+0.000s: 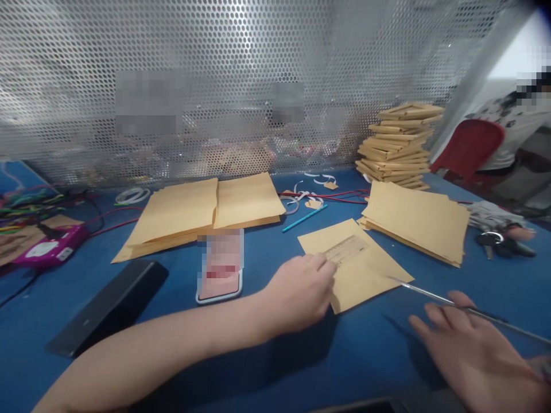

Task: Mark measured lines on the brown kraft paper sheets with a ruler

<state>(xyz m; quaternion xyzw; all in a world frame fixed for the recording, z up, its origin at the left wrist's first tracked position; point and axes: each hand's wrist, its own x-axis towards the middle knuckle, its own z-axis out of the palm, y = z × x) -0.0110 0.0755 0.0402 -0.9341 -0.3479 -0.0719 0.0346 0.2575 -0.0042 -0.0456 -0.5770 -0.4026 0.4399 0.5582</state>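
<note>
My left hand (303,292) has its fingers curled over the near-left edge of a brown paper envelope (370,281); the fingertips are hidden. A pale printed strip (350,249), like a label or ruler, lies on the envelope beside the knuckles. To the right, my right hand (465,338) is slightly blurred, with a thin metal rod (434,295) running between its fingers. The rod's far end reaches the envelope's right corner. Stacks of similar brown paper (413,221) lie behind and to the right.
Two more brown paper piles (181,206) lie at the back left. A phone (221,281), a dark case (112,304) and a purple device (54,246) are on the left. Blue stick (305,218), keys (488,244) and a tall stack (396,146) stand around. A person sits behind at right.
</note>
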